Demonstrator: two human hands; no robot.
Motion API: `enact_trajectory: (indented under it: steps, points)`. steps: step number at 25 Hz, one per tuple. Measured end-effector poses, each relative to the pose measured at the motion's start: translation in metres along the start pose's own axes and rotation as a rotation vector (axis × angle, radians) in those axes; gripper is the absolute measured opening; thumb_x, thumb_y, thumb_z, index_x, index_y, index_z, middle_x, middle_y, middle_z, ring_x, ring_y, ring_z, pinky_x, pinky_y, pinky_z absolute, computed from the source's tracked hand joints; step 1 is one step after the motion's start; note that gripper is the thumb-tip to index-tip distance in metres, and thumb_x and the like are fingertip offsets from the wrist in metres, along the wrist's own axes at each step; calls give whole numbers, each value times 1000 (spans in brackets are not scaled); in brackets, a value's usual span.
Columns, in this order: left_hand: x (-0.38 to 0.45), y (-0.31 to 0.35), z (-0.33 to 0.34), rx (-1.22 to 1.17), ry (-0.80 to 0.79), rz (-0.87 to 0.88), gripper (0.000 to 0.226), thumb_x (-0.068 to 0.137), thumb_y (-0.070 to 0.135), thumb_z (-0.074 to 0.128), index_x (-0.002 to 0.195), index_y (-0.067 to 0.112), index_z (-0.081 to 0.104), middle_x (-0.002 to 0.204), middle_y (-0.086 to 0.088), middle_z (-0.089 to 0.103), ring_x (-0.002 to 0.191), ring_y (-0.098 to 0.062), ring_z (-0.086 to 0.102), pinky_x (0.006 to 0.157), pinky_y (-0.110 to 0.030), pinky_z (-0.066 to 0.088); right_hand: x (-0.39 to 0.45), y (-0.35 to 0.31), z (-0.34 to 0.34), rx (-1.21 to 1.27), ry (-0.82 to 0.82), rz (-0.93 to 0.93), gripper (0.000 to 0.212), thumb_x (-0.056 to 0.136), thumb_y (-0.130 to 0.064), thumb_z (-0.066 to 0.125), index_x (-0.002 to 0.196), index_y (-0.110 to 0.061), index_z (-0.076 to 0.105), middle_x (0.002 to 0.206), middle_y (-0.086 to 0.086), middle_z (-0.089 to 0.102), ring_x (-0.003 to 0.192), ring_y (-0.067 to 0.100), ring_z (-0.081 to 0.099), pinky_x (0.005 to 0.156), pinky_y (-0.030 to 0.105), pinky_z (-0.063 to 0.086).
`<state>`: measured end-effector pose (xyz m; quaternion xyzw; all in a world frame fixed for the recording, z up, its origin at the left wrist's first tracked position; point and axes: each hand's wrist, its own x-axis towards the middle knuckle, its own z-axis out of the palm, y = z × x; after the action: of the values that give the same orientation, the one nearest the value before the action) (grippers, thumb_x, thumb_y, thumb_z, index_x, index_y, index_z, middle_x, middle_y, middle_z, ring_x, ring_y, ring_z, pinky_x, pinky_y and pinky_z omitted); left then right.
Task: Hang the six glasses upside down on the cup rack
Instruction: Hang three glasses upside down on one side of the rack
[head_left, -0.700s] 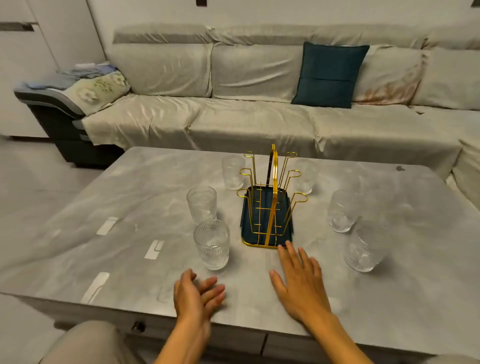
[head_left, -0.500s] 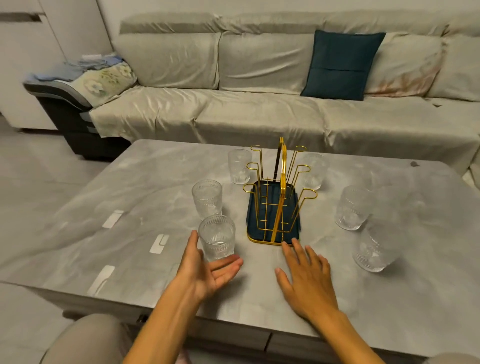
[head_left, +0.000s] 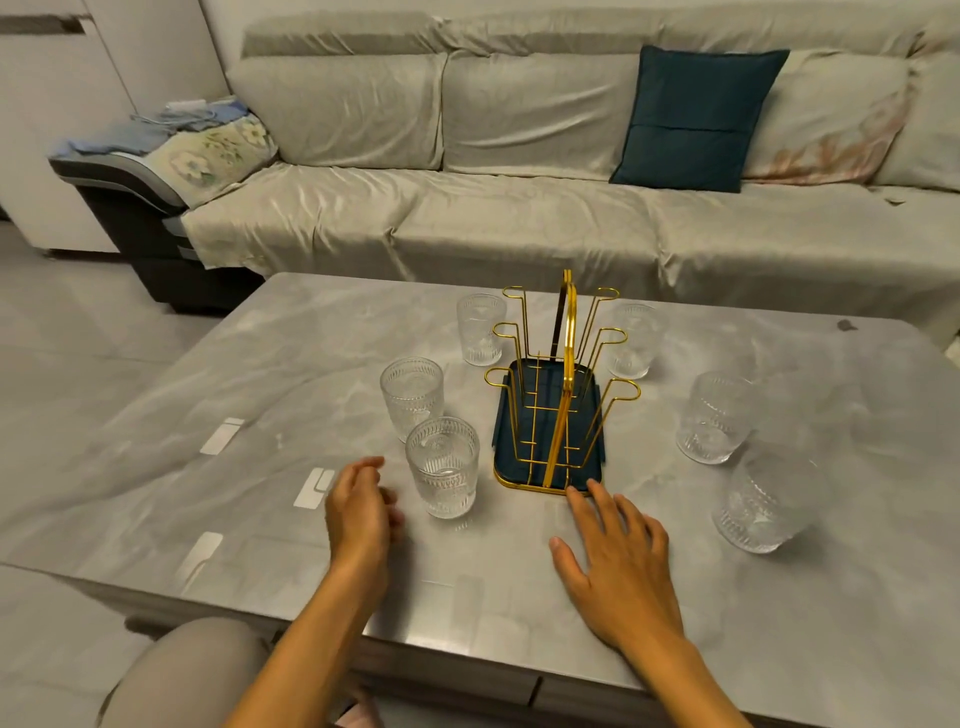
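A gold wire cup rack (head_left: 560, 395) on a dark blue tray stands mid-table, its hooks bare. Ribbed clear glasses stand upright around it: near left (head_left: 442, 466), mid left (head_left: 412, 397), far left (head_left: 480, 328), far right (head_left: 634, 340), mid right (head_left: 713, 417), near right (head_left: 761, 501). My left hand (head_left: 361, 512) hovers just left of the near left glass, fingers curled and apart, a small gap from it. My right hand (head_left: 618, 558) lies flat on the table, fingers spread, fingertips at the tray's front edge.
The grey marble-look table (head_left: 260, 395) has white tape strips (head_left: 314, 487) on its left side. Behind it runs a grey sofa (head_left: 467, 208) with a dark teal cushion (head_left: 696, 117) and folded cloths on its left arm. My knee (head_left: 192, 670) shows below the table edge.
My left hand has risen from the table's front and moved up beside the near left glass. The right hand stays flat. The view has shifted slightly.
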<state>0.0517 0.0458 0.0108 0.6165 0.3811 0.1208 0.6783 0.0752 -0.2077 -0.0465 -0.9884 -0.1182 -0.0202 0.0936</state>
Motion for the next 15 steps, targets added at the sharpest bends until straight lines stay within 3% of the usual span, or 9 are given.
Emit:
enact_trajectory:
  steps: [1,2,3,5,9,13,15]
  points:
    - [4,-5,-5,142,-7,190,38,88,14,58,124,26,55,102,-13,64,67,-12,61,54,-28,47,0,0,0,-1,-1,1,67,88,-65,14,149,-37,12,160,-5,12,144,21,12,113,42,9]
    - [8,-11,-6,269,-114,325,60,80,11,69,132,31,47,122,-7,58,92,-14,60,71,-33,51,0,0,0,-2,0,1,67,88,-65,14,149,-37,12,160,-5,13,144,21,12,113,42,9]
    - [11,-15,-3,373,-232,383,81,73,12,79,140,34,38,136,-1,50,112,-16,53,87,-39,49,0,0,0,-4,-1,-1,67,88,-66,13,149,-37,11,160,-5,12,144,21,12,113,42,8]
    - [11,-18,6,393,-373,392,103,62,20,90,145,36,30,143,3,46,125,-19,46,101,-45,45,-1,0,1,-1,-6,3,68,87,-67,10,149,-38,9,161,-6,10,145,21,10,113,42,6]
    - [13,-18,15,327,-379,428,82,58,28,93,127,34,48,121,3,63,110,-21,62,89,-38,56,-1,0,0,9,-17,13,69,85,-69,7,148,-41,6,161,-7,7,145,19,7,113,41,3]
    - [3,4,2,448,-325,540,88,53,50,86,130,32,48,124,2,57,111,-20,58,90,-37,54,-1,0,0,7,-6,16,69,85,-69,7,148,-41,6,161,-7,9,145,19,8,113,41,3]
    - [-7,25,-8,378,-305,583,86,51,56,87,126,41,47,119,3,58,103,-15,62,80,-28,56,-1,0,1,13,6,11,68,86,-67,11,148,-40,11,160,-6,13,144,20,11,113,42,5]
